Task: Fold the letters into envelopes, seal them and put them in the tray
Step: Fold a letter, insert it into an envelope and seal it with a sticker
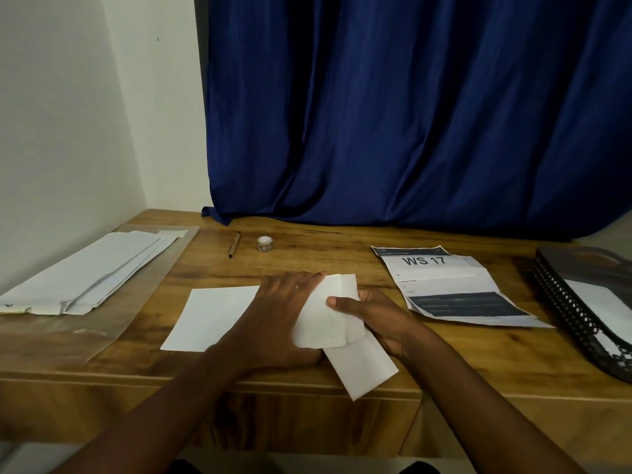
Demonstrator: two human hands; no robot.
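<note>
Both hands meet over a folded white letter (325, 319) and a white envelope (362, 367) at the table's front middle. My left hand (280, 313) lies with its fingers stretched along the letter's left side. My right hand (372, 313) holds the letter from the right, thumb pressed on top. The envelope sticks out below the letter toward the front edge. A flat white sheet (212, 316) lies left of my hands. A black mesh tray (581, 319) stands at the right edge with white paper inside.
A stack of white envelopes (85, 271) rests on clear plastic at the left. A pen (234, 244) and a small tape roll (264, 243) lie at the back. A printed sheet marked WS 17 (448, 285) lies right of my hands. A blue curtain hangs behind.
</note>
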